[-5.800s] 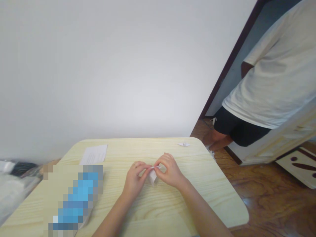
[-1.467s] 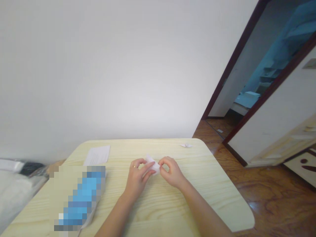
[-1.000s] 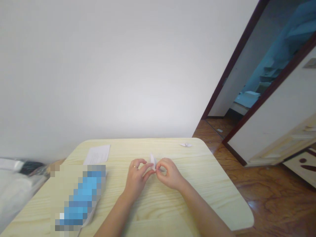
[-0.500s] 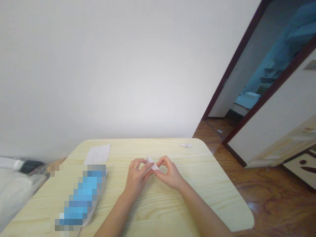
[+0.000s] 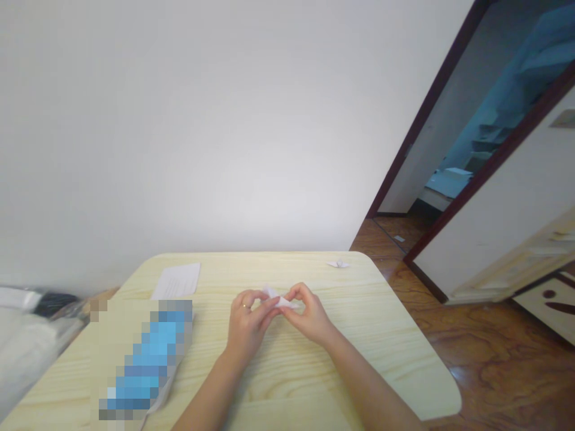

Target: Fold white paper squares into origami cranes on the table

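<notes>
A small folded piece of white paper (image 5: 281, 298) is pinched between the fingertips of my left hand (image 5: 247, 317) and my right hand (image 5: 309, 317). Both hands hover close together above the middle of the pale pine table (image 5: 381, 353), and the fingers hide part of the paper. A tiny folded paper crane (image 5: 338, 264) lies near the far edge, to the right. A ring shows on one finger of my left hand.
A printed white sheet (image 5: 176, 281) lies at the far left of the table. A pixelated blue object (image 5: 148, 359) covers the near left. A plastic bag (image 5: 27, 335) sits beyond the left edge. On the right, an open door (image 5: 494, 257) stands above a wooden floor (image 5: 494, 353).
The folded paper has turned and now lies flatter, reaching further right between my fingertips. The person seen in the doorway in the oldest frame is gone.
</notes>
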A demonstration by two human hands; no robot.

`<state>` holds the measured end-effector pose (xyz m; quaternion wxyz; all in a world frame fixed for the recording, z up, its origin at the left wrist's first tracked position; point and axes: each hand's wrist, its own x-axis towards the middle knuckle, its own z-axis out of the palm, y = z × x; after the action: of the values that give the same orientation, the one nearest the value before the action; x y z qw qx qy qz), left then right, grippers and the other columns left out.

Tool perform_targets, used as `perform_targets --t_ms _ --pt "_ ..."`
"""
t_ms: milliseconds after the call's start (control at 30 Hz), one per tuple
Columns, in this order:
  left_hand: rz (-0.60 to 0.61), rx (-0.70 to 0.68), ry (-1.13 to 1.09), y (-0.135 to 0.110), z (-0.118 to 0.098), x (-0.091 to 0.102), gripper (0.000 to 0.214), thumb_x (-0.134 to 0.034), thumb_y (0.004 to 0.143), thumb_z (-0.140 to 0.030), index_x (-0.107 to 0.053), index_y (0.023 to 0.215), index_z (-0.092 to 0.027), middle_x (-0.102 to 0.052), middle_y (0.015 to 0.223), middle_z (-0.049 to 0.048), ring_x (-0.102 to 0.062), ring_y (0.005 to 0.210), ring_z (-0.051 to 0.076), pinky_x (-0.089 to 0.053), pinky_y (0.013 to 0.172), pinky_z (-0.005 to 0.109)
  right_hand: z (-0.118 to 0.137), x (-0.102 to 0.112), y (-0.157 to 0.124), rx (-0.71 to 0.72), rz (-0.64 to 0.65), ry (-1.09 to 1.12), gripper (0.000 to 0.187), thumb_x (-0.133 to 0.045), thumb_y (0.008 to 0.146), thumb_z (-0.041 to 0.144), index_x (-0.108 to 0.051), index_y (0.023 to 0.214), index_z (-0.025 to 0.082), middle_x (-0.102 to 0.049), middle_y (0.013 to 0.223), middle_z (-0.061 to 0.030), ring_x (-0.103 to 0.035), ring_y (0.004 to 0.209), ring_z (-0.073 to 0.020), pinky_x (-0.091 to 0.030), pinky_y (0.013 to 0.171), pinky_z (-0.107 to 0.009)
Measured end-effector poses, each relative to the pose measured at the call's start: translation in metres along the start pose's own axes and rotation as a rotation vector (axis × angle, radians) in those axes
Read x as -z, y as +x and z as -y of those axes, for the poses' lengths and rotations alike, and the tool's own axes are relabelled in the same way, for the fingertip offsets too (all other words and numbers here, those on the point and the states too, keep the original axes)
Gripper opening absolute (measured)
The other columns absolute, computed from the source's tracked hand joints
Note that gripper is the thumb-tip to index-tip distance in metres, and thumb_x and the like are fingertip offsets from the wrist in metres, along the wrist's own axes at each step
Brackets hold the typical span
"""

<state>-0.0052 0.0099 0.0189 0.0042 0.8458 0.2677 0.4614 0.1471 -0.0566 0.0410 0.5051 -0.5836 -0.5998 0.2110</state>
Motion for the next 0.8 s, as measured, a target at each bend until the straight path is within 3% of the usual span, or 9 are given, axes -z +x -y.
perform_targets --t_ms 167,367,800 --pt "0.021 -0.034 -0.007 0.002 -0.002 0.002 0.018 -0.06 0.074 -0.029 -0.064 0.091 -0.027 -0.058 0.084 0.0045 -0.053 0.08 0.017 -0.042 0.073 0.033 0.003 0.003 0.0 0.034 0.006 -0.053 0.015 -0.058 0.069 0.019 -0.049 0.08 0.019 -0.056 0.074 0.0016 -0.055 0.071 -0.013 -0.043 0.066 -0.025" --pt "0.023 0.028 0.02 0.003 -0.004 0.004 0.012 -0.059 0.075 -0.032 -0.066 0.081 -0.026 -0.057 0.082 0.0044 -0.052 0.079 0.017 -0.042 0.071 0.033 0.002 0.004 0.001 0.087 -0.057 -0.07 0.012 -0.057 0.071 0.021 -0.052 0.082 0.019 -0.057 0.078 -0.0011 -0.055 0.076 -0.0147 -0.045 0.072 -0.028" --pt "0.116 0.025 -0.022 0.005 -0.011 0.006 0.013 -0.051 0.079 -0.02 -0.062 0.086 -0.023 -0.052 0.093 0.007 -0.048 0.089 0.02 -0.041 0.077 0.037 0.001 0.005 0.001 0.123 -0.082 -0.024 0.019 -0.058 0.072 0.019 -0.055 0.091 0.019 -0.059 0.083 -0.0024 -0.056 0.078 -0.0148 -0.045 0.075 -0.029"
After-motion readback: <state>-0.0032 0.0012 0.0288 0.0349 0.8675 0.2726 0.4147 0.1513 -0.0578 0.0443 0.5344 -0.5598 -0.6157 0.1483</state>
